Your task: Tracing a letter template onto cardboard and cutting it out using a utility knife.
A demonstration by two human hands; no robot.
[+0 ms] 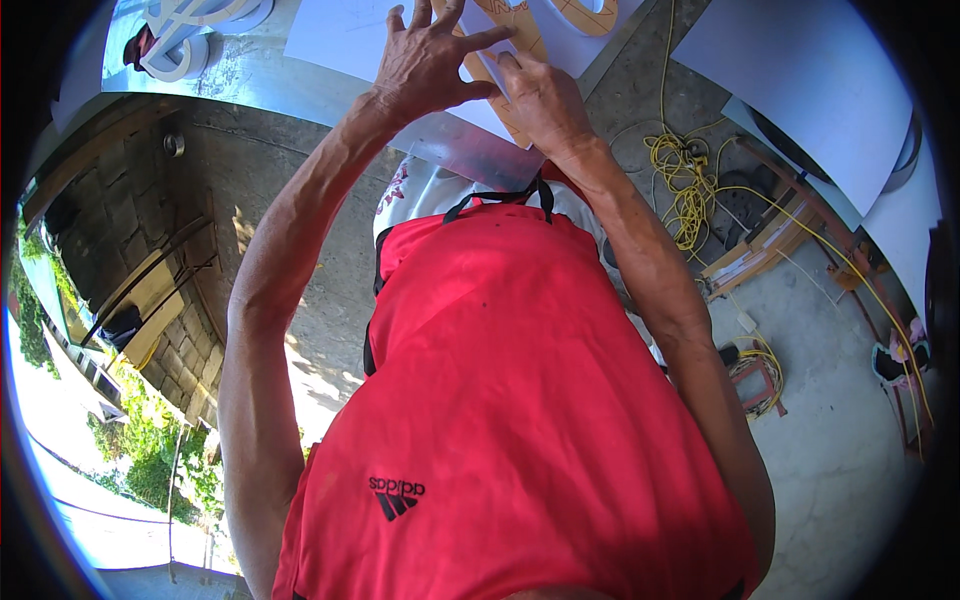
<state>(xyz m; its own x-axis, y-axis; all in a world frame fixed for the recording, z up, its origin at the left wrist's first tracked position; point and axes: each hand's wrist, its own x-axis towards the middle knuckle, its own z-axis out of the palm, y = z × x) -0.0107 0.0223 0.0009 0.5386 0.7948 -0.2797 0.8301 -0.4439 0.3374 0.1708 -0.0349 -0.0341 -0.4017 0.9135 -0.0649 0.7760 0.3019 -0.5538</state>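
Hands on white sheet at top of view, both pressing on tan cut-out piece on table.

Left hand [425,55] lies spread wide and flat on the white sheet [330,35], fingers fanned, grip holding nothing, fingertips touching the tan cut-out piece [520,40]. Right hand [540,100] sits just right of the left one, fingers curled, index tip pressed on the cut-out; whether it pinches anything, cannot tell. Sheet rests on the shiny metal table [250,75]. White letter shapes [180,35] lie left of the sheet. Yellow cable [685,185] is coiled on the concrete floor, right of the sheet. Red apron [520,400] hangs below the sheet.
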